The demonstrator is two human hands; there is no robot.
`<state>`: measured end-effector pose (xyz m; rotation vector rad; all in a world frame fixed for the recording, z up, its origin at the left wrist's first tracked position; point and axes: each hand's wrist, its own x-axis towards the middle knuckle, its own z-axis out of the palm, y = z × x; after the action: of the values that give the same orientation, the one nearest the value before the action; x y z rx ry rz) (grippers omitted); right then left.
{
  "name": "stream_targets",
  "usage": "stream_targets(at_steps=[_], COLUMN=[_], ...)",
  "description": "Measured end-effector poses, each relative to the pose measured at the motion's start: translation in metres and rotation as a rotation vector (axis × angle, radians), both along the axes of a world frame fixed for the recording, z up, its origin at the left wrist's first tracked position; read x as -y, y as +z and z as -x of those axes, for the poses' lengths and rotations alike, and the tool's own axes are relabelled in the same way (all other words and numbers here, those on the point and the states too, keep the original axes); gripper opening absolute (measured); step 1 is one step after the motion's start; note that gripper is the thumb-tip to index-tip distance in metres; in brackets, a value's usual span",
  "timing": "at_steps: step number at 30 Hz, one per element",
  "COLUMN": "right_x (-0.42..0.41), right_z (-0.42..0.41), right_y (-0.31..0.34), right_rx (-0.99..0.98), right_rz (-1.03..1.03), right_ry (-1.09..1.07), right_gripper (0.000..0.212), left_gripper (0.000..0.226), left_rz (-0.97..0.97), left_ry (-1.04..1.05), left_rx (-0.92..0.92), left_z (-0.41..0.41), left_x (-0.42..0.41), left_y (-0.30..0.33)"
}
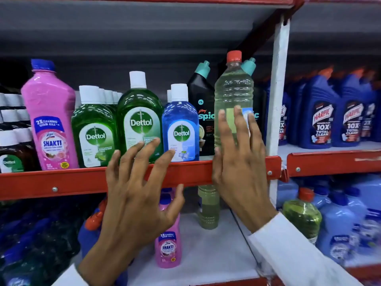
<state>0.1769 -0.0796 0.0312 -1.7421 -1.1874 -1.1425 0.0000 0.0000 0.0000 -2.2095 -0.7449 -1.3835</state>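
Note:
A clear bottle of pale yellow liquid with a red cap (234, 87) stands at the right end of the red-edged shelf (61, 182). My right hand (239, 168) lies flat against its front, fingers straight and spread, thumb at the bottle's lower left. My left hand (136, 188) hovers in front of the shelf edge with fingers spread and slightly bent, its fingertips close to the tall green Dettol bottle (140, 118) and the blue Dettol bottle (180, 124). It holds nothing.
On the same shelf stand a pink Shakti bottle (50, 118), a smaller green Dettol (93, 129) and black Spic bottles (203, 104). A white upright (278, 96) separates blue Harpic bottles (317, 116). The lower shelf holds a pink bottle (168, 248) and a yellow bottle (208, 207).

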Motion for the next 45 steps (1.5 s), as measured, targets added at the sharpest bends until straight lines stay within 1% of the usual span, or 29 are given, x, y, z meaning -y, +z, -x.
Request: stream_targets(at_steps=[2,4,8,10,12,15,16,23,27,30,33,35,37,42,45], right_x=[-0.006,-0.013,-0.021,-0.026,-0.030,-0.032,-0.030,0.000,0.037,0.062,0.081,0.089,0.090,0.064,0.039], right_z=[-0.003,-0.008,-0.020,-0.029,-0.037,-0.043,-0.042,-0.017,-0.005,0.001,0.008,0.012,0.012,-0.001,-0.010], right_y=[0.011,0.021,0.039,0.049,0.056,0.058,0.059,0.069,0.073,0.052,0.012,-0.020,-0.050,-0.109,-0.136], right_rx=[-0.094,-0.187,-0.374,-0.463,-0.538,-0.537,-0.522,-0.297,-0.306,-0.395,-0.483,-0.533,-0.587,-0.701,-0.728], right_rz=[-0.034,-0.034,-0.100,-0.139,-0.190,-0.271,-0.300,-0.572,-0.589,-0.576,-0.549,-0.519,-0.477,-0.393,-0.327], right_ry=[0.005,0.012,0.133,0.173,0.235,0.331,0.352,0.451,0.507,0.596,0.678,0.676,0.652,0.669,0.619], right_gripper=[0.078,0.090,0.117,0.125,0.122,0.101,0.097,0.089,0.090,0.091,0.094,0.104,0.106,0.098,0.090], left_gripper=[0.057,0.059,0.062,0.062,0.060,0.061,0.061,0.062,0.061,0.060,0.059,0.058,0.057,0.055,0.054], left_rz=[-0.014,-0.021,0.016,0.040,0.063,0.092,0.087,0.074,0.048,0.039,0.039,0.038,0.050,0.075,0.067], left_ry=[-0.028,-0.010,-0.024,-0.021,-0.020,-0.008,-0.007,0.004,0.003,-0.001,-0.008,-0.019,-0.024,-0.027,-0.032], left_rx=[-0.001,-0.009,-0.023,-0.039,-0.052,-0.072,-0.069,-0.066,-0.058,-0.049,-0.041,-0.023,-0.019,-0.028,-0.017], left_z=[0.001,0.001,0.000,0.000,0.001,0.002,0.002,0.000,0.000,0.000,0.000,-0.001,0.000,0.000,0.000], left_x=[-0.002,-0.007,-0.013,-0.014,-0.016,-0.018,-0.019,-0.023,-0.023,-0.023,-0.022,-0.023,-0.021,-0.019,-0.021], left_y=[0.000,-0.005,-0.009,-0.010,-0.012,-0.014,-0.015,-0.018,-0.019,-0.018,-0.019,-0.019,-0.019,-0.016,-0.019])
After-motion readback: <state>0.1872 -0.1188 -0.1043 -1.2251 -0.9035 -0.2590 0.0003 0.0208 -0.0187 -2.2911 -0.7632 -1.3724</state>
